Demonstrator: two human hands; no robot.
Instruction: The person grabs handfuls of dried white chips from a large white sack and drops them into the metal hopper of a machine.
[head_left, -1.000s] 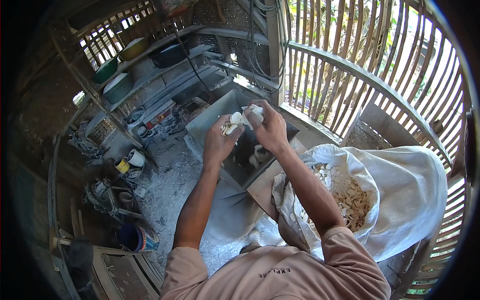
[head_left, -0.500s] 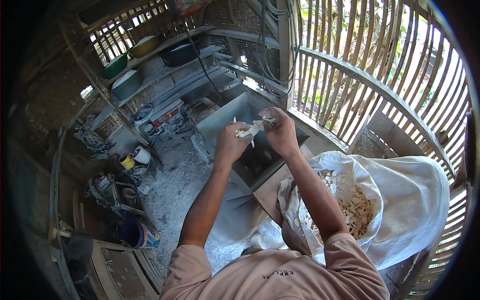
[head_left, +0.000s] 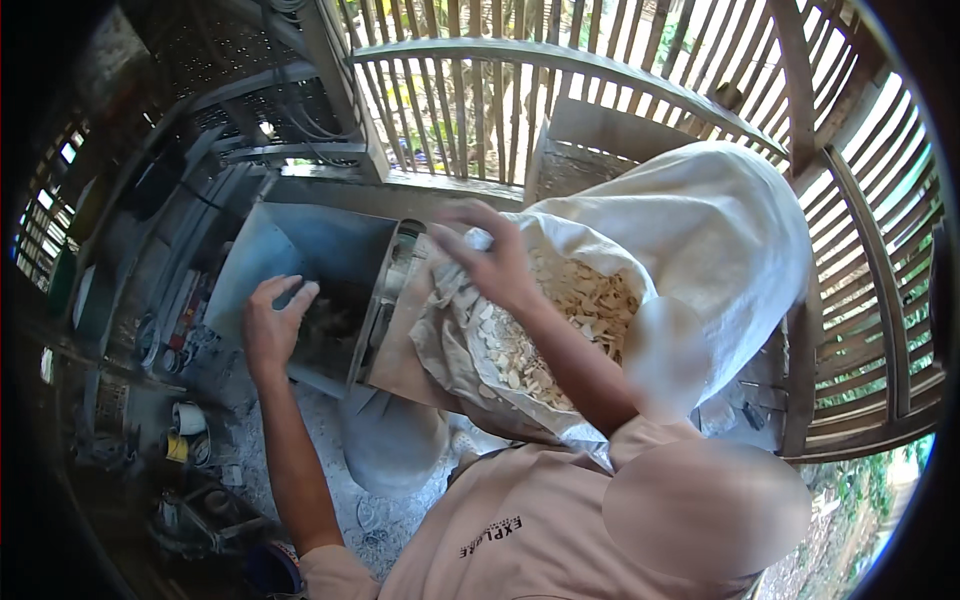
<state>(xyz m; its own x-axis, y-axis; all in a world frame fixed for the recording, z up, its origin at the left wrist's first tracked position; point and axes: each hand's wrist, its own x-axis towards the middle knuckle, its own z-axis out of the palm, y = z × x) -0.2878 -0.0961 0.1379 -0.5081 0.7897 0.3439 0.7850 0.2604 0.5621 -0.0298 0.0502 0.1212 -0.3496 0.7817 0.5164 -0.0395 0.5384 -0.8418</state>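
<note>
My left hand (head_left: 273, 328) hangs over the left side of a square metal hopper (head_left: 328, 228), its fingers curved and apart, with nothing visible in them. The hopper's inside is dark, and its contents are hard to make out. My right hand (head_left: 492, 258), blurred by motion, is over the near-left rim of an open white sack (head_left: 640, 268); its fingers are spread and I see nothing held. Pale dry chips (head_left: 590, 300), broken into flat pieces, lie inside the sack below my right forearm.
A large, full-looking white sack (head_left: 745, 215) lies behind the open one. A tan board (head_left: 405, 340) sits between hopper and sack. Slatted walls (head_left: 480, 100) rise beyond. On the dusty floor at left stand a white container (head_left: 188, 417) and a yellow can (head_left: 177, 447).
The view has swung right toward the sack. My hands, together over the hopper with pale chips in them, are now apart and look empty; the right has moved to the sack's rim.
</note>
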